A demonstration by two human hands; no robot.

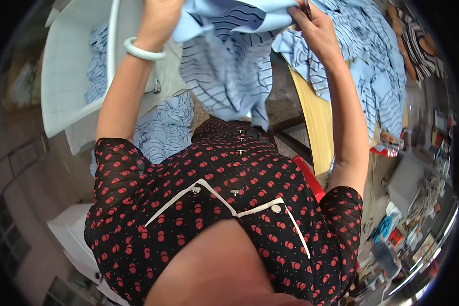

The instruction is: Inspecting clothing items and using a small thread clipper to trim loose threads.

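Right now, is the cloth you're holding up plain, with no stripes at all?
No, the light blue cloth pinched in the right hand has dark stripes running across its hanging part.

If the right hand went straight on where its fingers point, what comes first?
The right hand would likely first meet the striped blue cloth at its fingertips, though depth is unclear.

A cloth piece [227, 71] is hanging between the left hand [162, 13] and right hand [319, 33]. On the left, a container [58, 81] is holding some cloth [98, 64] — more fabric [163, 127] is lying beside it, nearer the body. On the right, a heap [375, 81] is resting on a table [313, 117] — another person [418, 43] is occupying the far right.
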